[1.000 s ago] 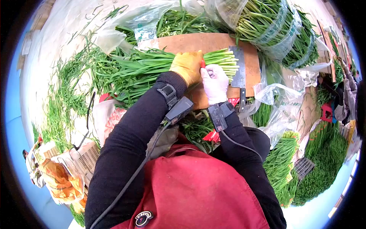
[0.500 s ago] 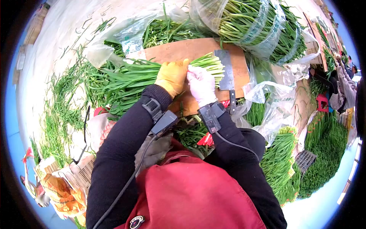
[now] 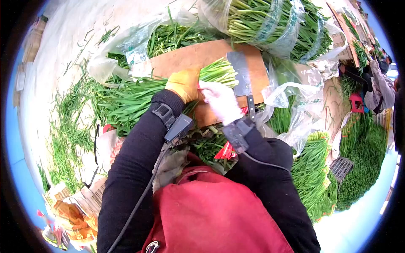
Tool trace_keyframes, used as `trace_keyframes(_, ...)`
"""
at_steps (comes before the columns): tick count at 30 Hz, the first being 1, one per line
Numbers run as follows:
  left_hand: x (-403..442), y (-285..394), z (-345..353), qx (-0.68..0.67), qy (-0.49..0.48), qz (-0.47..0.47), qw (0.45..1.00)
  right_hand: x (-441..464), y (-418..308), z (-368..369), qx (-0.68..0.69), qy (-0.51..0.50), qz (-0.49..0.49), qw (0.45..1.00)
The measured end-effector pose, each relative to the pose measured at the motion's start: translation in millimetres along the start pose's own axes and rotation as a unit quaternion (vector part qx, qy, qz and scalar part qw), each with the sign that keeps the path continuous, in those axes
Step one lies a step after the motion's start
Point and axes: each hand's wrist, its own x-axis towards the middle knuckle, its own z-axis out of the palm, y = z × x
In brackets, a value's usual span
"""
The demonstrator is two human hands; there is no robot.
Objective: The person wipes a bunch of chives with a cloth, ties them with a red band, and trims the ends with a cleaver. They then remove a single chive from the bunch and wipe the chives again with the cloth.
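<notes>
Orange wrapping (image 3: 74,222) lies at the lower left, near a pale slatted crate (image 3: 93,195). Loose green stalks (image 3: 67,141) are strewn above them over a light surface. The leafy end of the green bunch (image 3: 133,101) spreads leftward, past the edge of a brown board (image 3: 185,57). The left hand (image 3: 184,85), in a yellow glove, is closed around the bunch above the board. Beside it, the right hand (image 3: 221,101), in a pale pink glove and slightly blurred, pinches a red tie (image 3: 200,85) against the stalks. Red strips (image 3: 225,152) lie nearer the body. The bunch's pale stem ends reach the side of a cleaver (image 3: 240,76), which lies on the board with its dark handle towards the person. Beyond is a plastic-wrapped bundle (image 3: 274,27); rightward come clear plastic (image 3: 304,99), stacked greens (image 3: 312,168), a dark grid crate (image 3: 341,168) and a red stool (image 3: 356,102).
</notes>
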Motion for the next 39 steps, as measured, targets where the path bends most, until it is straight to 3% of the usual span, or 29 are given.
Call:
trace_keyframes(1,-3.2,2.4,-0.4,-0.013,0.003,0.006,1.0,-6.4,-8.8,-19.1,0.002,0.031,-0.062,0.998)
trace_keyframes(2,-4.9,5.0,-1.0,-0.005,0.001,0.007,1.0,-12.2,-9.9,-45.4,-0.104,0.061,-0.073,0.99)
trace_keyframes(4,-9.9,8.1,-1.2,0.009,-0.003,0.002,1.0,-14.6,16.5,-93.0,-0.112,0.063,0.023,0.991)
trace_keyframes(6,-12.9,8.3,1.0,0.018,0.02,0.02,0.999,-22.9,-0.7,-116.2,-0.446,0.042,0.127,0.885)
trace_keyframes(9,-18.7,10.3,-3.5,0.058,0.063,0.013,0.996,-31.1,13.6,-106.5,-0.54,0.015,0.183,0.821)
trace_keyframes(12,-22.3,3.0,-3.8,0.123,0.122,-0.024,0.985,-26.9,30.2,-111.6,-0.456,0.003,0.17,0.874)
trace_keyframes(13,-22.4,5.4,-5.0,0.134,0.081,-0.053,0.986,-24.1,26.0,-114.6,-0.376,-0.005,0.18,0.909)
trace_keyframes(16,-23.9,16.1,-10.3,0.175,0.021,-0.078,0.981,-28.0,-27.7,-124.5,-0.267,-0.012,0.198,0.943)
trace_keyframes(17,-21.9,16.7,-13.9,0.174,-0.004,-0.092,0.98,-32.0,-29.0,-128.2,-0.274,-0.016,0.172,0.946)
trace_keyframes(20,-23.6,13.6,-10.9,0.169,0.019,-0.087,0.982,-44.8,6.6,-122.2,-0.292,0.105,0.012,0.951)
trace_keyframes(21,-24.7,13.1,-11.8,0.163,0.022,-0.087,0.983,-45.7,29.0,-117.5,-0.354,0.145,-0.081,0.92)
trace_keyframes(24,-26.0,14.1,-11.0,0.144,0.031,-0.076,0.986,-58.8,8.5,-75.6,-0.357,0.025,0.03,0.933)
trace_keyframes(25,-25.4,11.3,-9.5,0.138,0.04,-0.072,0.987,-58.1,20.1,-71.3,-0.329,0.049,-0.007,0.943)
trace_keyframes(28,-26.6,5.6,-14.5,0.112,0.034,-0.07,0.991,-41.1,10.9,-86.2,-0.309,0.1,0.071,0.943)
trace_keyframes(29,-26.1,6.5,-15.4,0.1,0.026,-0.068,0.992,-37.6,19.6,-91.3,-0.356,0.122,0.023,0.926)
trace_keyframes(32,-24.6,6.2,-16.2,0.104,0.003,-0.079,0.991,-52.8,4.1,-66.6,-0.319,0.014,0.008,0.948)
trace_keyframes(33,-25.1,4.7,-15.4,0.105,0.007,-0.078,0.991,-51.7,2.5,-67.7,-0.331,0.003,0.042,0.943)
trace_keyframes(37,-29.7,3.9,-11.6,0.108,0.013,-0.074,0.991,-36.4,6.9,-91.3,-0.327,0.103,0.038,0.939)
trace_keyframes(39,-27.6,5.6,-14.7,0.101,-0.009,-0.087,0.991,-45.7,4.2,-69.6,-0.312,0.044,0.022,0.949)
